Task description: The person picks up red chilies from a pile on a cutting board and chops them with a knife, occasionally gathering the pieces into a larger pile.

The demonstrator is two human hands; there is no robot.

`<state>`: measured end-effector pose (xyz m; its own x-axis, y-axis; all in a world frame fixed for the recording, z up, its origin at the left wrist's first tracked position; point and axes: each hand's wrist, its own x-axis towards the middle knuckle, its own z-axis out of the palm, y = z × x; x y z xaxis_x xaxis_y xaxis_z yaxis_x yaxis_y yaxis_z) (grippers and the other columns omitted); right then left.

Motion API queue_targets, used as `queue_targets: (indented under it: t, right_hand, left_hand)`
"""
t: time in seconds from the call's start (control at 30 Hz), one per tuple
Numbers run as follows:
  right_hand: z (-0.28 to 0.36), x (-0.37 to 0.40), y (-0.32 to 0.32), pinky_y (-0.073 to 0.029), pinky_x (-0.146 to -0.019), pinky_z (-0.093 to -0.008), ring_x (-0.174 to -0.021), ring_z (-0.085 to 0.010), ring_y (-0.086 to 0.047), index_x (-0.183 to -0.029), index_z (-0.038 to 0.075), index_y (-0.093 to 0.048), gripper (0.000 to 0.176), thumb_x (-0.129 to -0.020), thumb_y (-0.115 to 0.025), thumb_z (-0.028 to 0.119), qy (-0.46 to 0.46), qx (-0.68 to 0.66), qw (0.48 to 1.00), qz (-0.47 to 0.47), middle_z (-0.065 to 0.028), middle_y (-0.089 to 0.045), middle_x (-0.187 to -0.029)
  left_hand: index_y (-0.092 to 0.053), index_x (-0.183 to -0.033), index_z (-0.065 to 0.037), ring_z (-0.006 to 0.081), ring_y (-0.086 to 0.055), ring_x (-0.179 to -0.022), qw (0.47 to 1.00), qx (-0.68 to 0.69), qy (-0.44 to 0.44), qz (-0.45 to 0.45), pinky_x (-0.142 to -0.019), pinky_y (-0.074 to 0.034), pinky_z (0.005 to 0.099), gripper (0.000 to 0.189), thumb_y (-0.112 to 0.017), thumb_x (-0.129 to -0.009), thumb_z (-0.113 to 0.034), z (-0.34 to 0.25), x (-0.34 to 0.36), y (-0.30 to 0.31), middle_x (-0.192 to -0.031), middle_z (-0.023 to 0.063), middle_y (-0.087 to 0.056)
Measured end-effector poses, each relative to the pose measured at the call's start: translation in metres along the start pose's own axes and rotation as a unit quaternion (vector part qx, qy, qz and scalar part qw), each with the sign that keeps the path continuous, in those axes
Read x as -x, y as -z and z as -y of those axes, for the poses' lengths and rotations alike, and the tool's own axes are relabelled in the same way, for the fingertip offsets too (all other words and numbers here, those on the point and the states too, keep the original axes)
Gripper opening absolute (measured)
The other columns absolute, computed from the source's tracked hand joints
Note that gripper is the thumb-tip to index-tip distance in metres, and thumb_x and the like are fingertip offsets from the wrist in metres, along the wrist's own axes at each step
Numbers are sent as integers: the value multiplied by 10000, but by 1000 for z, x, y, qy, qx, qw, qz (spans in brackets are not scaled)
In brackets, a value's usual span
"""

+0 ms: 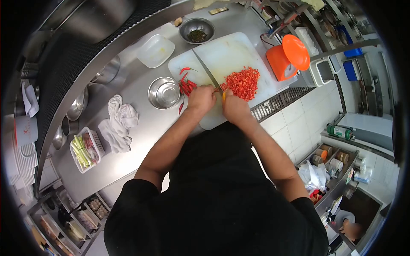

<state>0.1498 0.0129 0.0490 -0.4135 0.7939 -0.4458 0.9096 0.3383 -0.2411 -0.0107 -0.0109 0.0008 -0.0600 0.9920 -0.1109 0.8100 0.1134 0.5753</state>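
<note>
My right hand (235, 107) is wrapped round the yellow handle of a long kitchen knife (206, 69), whose blade points away to the upper left. Beside the blade, my left hand (202, 99) is curled closed, with a bit of red chili at its fingertips; most of that piece is hidden. Whole red chilies (185, 84) lie just left of this hand. A heap of chopped red chili (242, 83) sits right of the knife. All of this rests on a white cutting board (232, 47).
Left of the board stand a steel bowl (164, 93), a white dish (156, 51) and a crumpled cloth (117, 123). A bowl with dark green bits (197, 30) is behind it. An orange scale (282, 59) stands right. A white basket (86, 149) holds cut green stalks. Another person (347, 222) is lower right.
</note>
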Motion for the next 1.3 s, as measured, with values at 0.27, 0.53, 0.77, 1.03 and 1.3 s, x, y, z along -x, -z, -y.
queue_targets:
  t: [0.27, 0.53, 0.77, 1.03, 1.3]
  right_hand:
    - [6, 15, 10, -612, -812, -462, -909, -394, -765, -1193, -73, -512, 331, -1003, -560, 194, 6, 21, 1000, -5, -257, -751, -951]
    - [-1, -1, 4, -600, -788, -510, -898, -418, -756, -1145, -66, -501, 351, -1031, -576, 257, 16, -2, 1000, -20, -272, -740, -930]
    - [7, 10, 1, -600, -841, -481, -935, -396, -760, -1208, -82, -510, 377, -1019, -577, 237, -8, -11, 1000, -13, -281, -741, -986]
    - [-21, 4, -13, -566, -849, -549, -957, -450, -727, -1198, -50, -530, 433, -1013, -601, 335, -4, -102, 994, -23, -282, -731, -971]
    - [-59, 23, -14, -568, -798, -561, -888, -454, -729, -1130, -46, -534, 416, -1014, -596, 349, -44, -87, 994, -56, -283, -728, -924]
  left_hand:
    - [-710, -869, -32, 398, -714, -869, 1000, 12, 6, -22, -807, -573, 504, 108, -706, -819, -128, 3, -1, -4, -903, 195, -733]
    - [-709, -871, -27, 409, -710, -860, 1000, 10, -8, -21, -810, -570, 520, 114, -688, -826, -130, 2, -4, -2, -887, 208, -727]
    - [-707, -877, -30, 408, -712, -858, 1000, 16, -2, -25, -810, -571, 518, 110, -688, -823, -123, 3, -2, -4, -885, 207, -729]
    - [-705, -871, -34, 399, -712, -846, 1000, 5, -14, -26, -784, -572, 505, 106, -697, -826, -130, 4, -2, -2, -876, 197, -727]
    - [-714, -879, -31, 383, -722, -820, 999, 28, -15, -33, -755, -578, 480, 108, -702, -835, -129, 6, -6, 0, -873, 188, -734]
